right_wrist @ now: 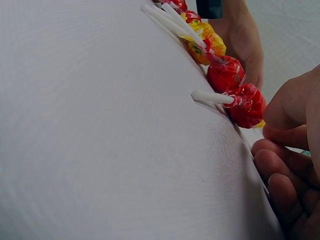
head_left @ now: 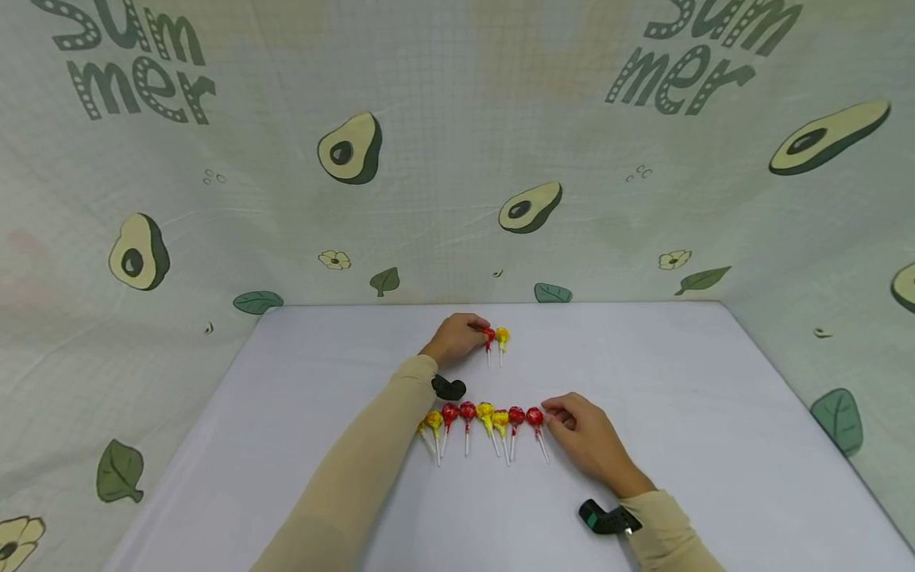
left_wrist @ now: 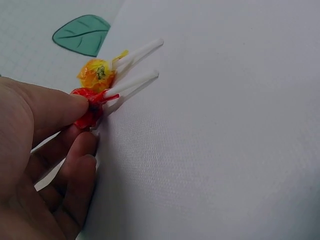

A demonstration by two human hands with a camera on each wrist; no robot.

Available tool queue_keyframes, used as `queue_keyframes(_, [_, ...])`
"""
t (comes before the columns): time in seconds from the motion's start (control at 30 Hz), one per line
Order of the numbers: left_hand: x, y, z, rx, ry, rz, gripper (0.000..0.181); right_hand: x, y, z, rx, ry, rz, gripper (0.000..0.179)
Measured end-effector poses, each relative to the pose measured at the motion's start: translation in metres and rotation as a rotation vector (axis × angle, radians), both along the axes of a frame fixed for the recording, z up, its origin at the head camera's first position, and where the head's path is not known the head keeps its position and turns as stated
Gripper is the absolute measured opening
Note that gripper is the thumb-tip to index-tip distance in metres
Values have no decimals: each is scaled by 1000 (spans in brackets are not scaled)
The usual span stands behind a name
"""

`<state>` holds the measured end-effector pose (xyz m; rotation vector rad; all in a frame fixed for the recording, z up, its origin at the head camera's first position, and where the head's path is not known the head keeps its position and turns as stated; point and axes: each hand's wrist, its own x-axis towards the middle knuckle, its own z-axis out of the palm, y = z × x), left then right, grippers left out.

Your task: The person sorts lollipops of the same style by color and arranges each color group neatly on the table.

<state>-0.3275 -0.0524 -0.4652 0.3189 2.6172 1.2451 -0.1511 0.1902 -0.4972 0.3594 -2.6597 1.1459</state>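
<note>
Near the back of the table, my left hand (head_left: pixel 457 339) pinches a red lollipop (left_wrist: pixel 89 106) by its wrapped head between thumb and fingers. Its white stick points toward the front. Right beside it lies a yellow lollipop (head_left: pixel 503 334), heads almost together. Closer to the front, several red and yellow lollipops lie in a row with sticks toward me. My right hand (head_left: pixel 586 433) rests at the row's right end, fingers loosely curled and holding nothing. Its thumb tip is close beside the last red lollipop (right_wrist: pixel 246 106). The left forearm hides part of the row's left end.
The white table (head_left: pixel 679 381) meets a hanging cloth (head_left: pixel 443 238) printed with avocados and leaves at its back edge. A black band with a device (head_left: pixel 608 518) sits on the right wrist, and another black device (head_left: pixel 449 388) is on the left.
</note>
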Motion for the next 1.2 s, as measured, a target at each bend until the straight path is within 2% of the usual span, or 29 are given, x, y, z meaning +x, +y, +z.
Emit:
queue_keyframes(0.2, [0,1,0,8,-6,-12,29,0,0,1,5,5,-7,16])
queue_keyframes(0.5, [-2,-5,-3,43,-65,-23,35,1,1,0,9,-6,-11,16])
queue_keyframes(0.93, [0,-5,-2,42,-20,-20,34,0,3,0,13,-8,-7,16])
queue_keyframes(1.07, [1,-11,-2,108,-61,-17,38,0,2,-1,11,-19,-2,16])
queue_keyframes(1.2, [2,-19,2,192,-88,-11,38,0,2,0,8,-18,5,17])
